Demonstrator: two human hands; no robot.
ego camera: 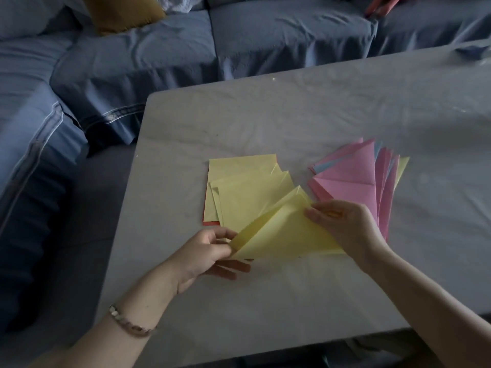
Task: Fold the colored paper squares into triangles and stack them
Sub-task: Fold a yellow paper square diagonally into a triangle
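A yellow paper sheet (pixel 279 235) is bent over into a loose triangle just above the table. My left hand (pixel 210 253) pinches its left corner. My right hand (pixel 345 227) grips its right side near the upper corner. Behind it lies a loose pile of flat yellow squares (pixel 239 181) with a red sheet (pixel 211 223) showing at the bottom edge. To the right sits a fanned stack of folded triangles (pixel 353 173), mostly pink, with blue and yellow edges peeking out.
The papers lie on a pale grey table (pixel 292 115). A blue sofa (pixel 159 54) wraps around the far and left sides, with a mustard cushion (pixel 122 11) at the back. The table's left edge drops to a dark floor gap.
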